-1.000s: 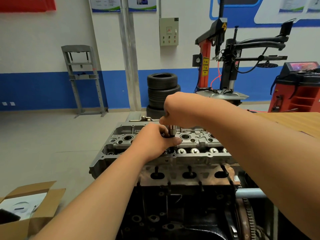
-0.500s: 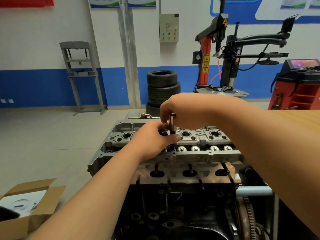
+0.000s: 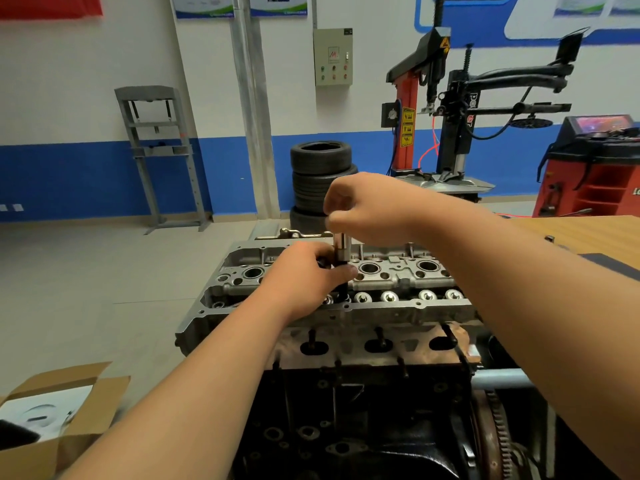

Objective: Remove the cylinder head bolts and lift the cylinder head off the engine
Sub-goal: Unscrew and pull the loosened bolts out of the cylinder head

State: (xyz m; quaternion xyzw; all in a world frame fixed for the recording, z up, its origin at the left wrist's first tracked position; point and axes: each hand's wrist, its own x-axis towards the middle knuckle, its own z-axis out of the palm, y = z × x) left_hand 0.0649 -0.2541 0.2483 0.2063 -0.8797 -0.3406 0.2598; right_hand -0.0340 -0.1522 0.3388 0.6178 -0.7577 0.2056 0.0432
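Observation:
The grey aluminium cylinder head [image 3: 398,308] sits on the dark engine block [image 3: 363,410] in the middle of the view. A slim metal socket extension [image 3: 342,251] stands upright over a hole near the head's middle. My right hand [image 3: 367,211] grips its top end from above. My left hand [image 3: 308,275] pinches the dark lower part of the tool just above the head. The bolt itself is hidden by my fingers.
An open cardboard box [image 3: 52,417] lies on the floor at lower left. A wooden bench [image 3: 588,233] is to the right. Behind the engine stand stacked tyres [image 3: 320,174], a tyre changer [image 3: 450,109], a red balancer [image 3: 595,168] and a grey press frame [image 3: 159,157].
My right hand has lifted upward, so more of the metal tool shaft shows between my two hands. My left hand stays pinching the lower part.

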